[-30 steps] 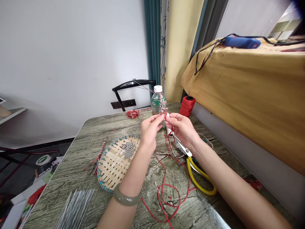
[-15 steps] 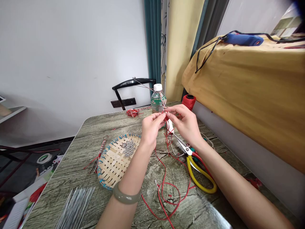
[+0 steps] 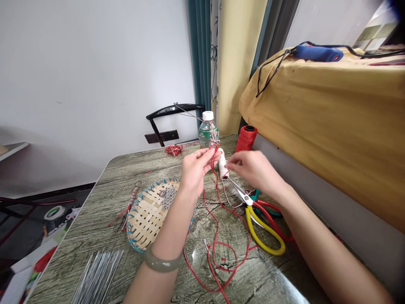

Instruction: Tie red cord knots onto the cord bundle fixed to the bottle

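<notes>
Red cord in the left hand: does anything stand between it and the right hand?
Nothing visibly blocks the right hand from the red cord in the left hand. The white spool shows in the gap, apparently behind.

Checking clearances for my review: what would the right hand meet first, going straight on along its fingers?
Probably the white cylindrical thread spool, ahead of the right hand; depth is unclear.

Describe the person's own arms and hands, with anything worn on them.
The left arm wears a smooth, rounded grey-green bangle, and the left hand a thin ring. No jewellery shows on the right arm or right hand. No sleeves or gloves show on either side.
</notes>
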### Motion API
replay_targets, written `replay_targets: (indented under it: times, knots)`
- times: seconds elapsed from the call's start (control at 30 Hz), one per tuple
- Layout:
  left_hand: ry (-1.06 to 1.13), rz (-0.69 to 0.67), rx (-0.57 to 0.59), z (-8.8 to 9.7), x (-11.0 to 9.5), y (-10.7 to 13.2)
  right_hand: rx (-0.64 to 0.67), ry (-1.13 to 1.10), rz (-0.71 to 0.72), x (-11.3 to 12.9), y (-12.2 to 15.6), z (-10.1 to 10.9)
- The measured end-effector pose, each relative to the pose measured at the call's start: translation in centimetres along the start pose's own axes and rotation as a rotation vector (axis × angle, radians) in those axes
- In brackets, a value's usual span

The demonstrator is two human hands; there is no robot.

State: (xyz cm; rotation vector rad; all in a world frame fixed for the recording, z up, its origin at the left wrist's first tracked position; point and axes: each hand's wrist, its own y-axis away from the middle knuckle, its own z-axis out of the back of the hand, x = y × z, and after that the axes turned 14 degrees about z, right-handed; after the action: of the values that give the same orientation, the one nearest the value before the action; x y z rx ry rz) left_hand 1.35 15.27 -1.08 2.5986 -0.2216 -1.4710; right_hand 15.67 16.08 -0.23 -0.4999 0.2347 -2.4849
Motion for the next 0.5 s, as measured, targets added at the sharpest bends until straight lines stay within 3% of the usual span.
replay_targets:
  times: [0.17, 0.27, 0.4, 0.5]
  knots:
    - [0.011, 0.026, 0.018, 0.1, -0.6, 0.4, 0.357, 0.077, -0.050, 2.0, 0.5, -3.3]
    - [0.016, 0.028, 0.018, 0.1, -0.8, 0.5, 0.486, 0.092, -0.094, 3.0, 0.4, -5.0]
    - [0.017, 0.032, 0.017, 0.1, -0.8, 0.4, 0.512, 0.031, -0.108, 2.6, 0.3, -5.3]
    - [0.017, 0.025, 0.009, 0.3, -0.9, 0.3, 0.424, -0.066, -0.099, 1.1, 0.2, -4.0]
